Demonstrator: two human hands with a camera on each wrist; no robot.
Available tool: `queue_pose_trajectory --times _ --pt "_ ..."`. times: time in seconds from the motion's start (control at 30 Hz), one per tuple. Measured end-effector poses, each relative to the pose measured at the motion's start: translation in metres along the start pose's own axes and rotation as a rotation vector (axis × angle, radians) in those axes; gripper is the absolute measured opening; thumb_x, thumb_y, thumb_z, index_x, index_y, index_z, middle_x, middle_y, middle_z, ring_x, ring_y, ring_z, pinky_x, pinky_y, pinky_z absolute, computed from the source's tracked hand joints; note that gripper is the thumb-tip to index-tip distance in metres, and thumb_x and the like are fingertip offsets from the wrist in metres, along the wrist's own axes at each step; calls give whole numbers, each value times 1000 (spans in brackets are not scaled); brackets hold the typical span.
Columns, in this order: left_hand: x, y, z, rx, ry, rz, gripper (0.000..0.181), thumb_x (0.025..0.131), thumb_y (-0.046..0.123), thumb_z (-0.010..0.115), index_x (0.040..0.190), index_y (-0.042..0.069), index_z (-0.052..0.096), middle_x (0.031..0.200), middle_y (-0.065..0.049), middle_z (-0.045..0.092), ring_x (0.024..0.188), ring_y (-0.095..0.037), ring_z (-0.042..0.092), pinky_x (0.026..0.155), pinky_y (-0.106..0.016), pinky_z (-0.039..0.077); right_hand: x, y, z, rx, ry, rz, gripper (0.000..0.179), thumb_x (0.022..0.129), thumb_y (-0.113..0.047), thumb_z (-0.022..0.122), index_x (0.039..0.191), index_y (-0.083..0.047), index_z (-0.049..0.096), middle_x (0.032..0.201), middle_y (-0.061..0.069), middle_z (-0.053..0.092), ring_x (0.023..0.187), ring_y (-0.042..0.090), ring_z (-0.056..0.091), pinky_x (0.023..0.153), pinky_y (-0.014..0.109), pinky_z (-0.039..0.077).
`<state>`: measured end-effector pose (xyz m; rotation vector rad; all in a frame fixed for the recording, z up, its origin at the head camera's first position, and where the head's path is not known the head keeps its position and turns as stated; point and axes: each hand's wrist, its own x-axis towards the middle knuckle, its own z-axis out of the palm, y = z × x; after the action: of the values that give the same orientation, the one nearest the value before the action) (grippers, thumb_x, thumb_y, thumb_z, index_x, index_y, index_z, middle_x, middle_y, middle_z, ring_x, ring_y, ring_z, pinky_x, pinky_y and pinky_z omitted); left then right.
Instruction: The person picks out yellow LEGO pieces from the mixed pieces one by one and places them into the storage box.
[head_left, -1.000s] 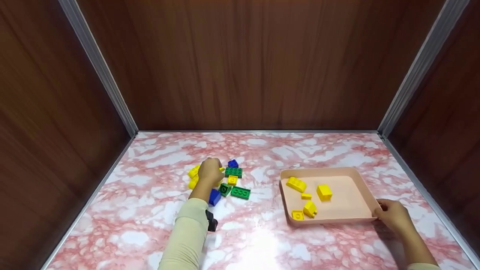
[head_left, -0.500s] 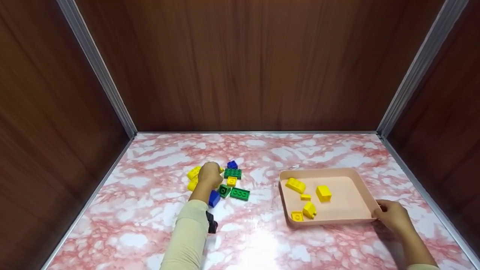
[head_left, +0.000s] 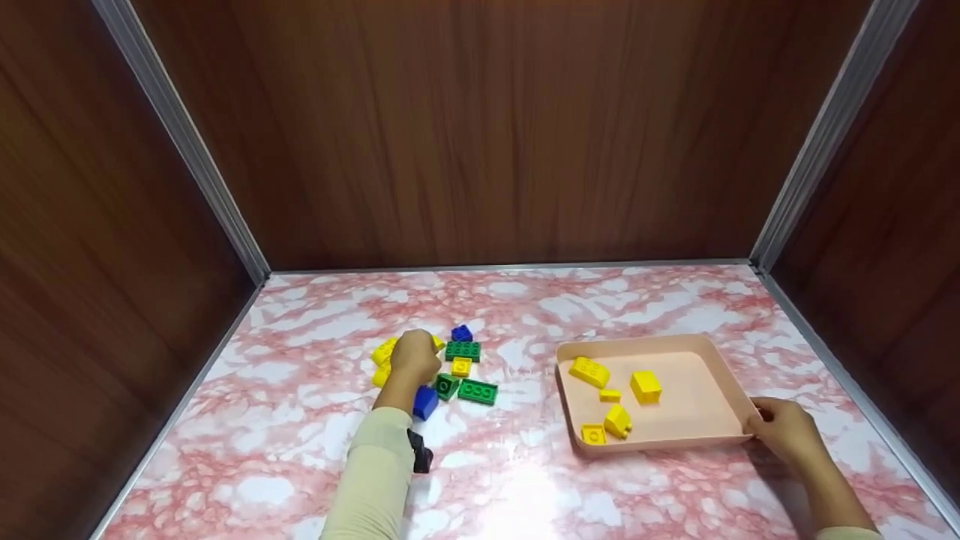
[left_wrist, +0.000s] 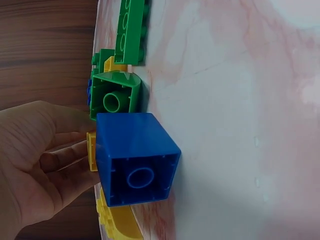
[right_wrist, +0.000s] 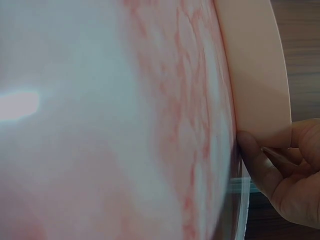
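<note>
My left hand (head_left: 416,355) reaches down into a loose group of toy building bricks at centre left. In the left wrist view its fingers close around a small yellow brick (left_wrist: 92,151), their tips partly hidden behind a blue brick (left_wrist: 137,145). A hollow green brick (left_wrist: 114,97) lies beside the blue one. Far to the right, my right hand (head_left: 787,429) pinches the near right corner of a shallow peach tray (head_left: 697,444). The right wrist view has the thumb (right_wrist: 257,160) on the outside of the tray wall (right_wrist: 260,75).
Inside the tray lie several yellow bricks, among them a cube (head_left: 646,387) and a studded brick (head_left: 589,372). Flat green bricks (head_left: 478,391), a small yellow one (head_left: 461,367) and a dark blue one (head_left: 461,333) lie right of my left hand. Wood-look panels (head_left: 510,135) enclose the marbled tabletop.
The head view has tilted slightly. My left hand stays low among the bricks, hardly shifting, and my right hand keeps its hold on the tray corner.
</note>
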<state>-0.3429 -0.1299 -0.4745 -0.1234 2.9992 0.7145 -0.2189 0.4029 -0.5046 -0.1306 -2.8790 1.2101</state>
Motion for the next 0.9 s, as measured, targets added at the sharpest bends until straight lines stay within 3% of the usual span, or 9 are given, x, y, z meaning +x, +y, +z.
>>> queue_pose_trajectory --times 0.37,0.53,0.9 --pt "-2 6 -8 -42 45 1 14 81 6 73 94 2 73 91 -8 68 88 -26 64 81 -39 53 -1 1 2 63 0 3 44 87 0 50 125 22 47 92 28 66 63 21 67 55 31 53" --pt "-3 18 -10 -76 59 27 17 81 5 72 97 3 73 94 -8 68 92 -26 63 84 -39 53 -1 0 1 54 10 -6 43 88 1 50 125 22 47 94 29 65 63 20 67 56 29 52" --pt "-18 56 -4 -78 119 321 16 79 10 70 93 4 76 91 -8 72 88 -26 65 79 -39 54 -4 0 2 80 9 -7 42 88 2 50 124 22 48 90 24 66 61 20 66 54 30 53"
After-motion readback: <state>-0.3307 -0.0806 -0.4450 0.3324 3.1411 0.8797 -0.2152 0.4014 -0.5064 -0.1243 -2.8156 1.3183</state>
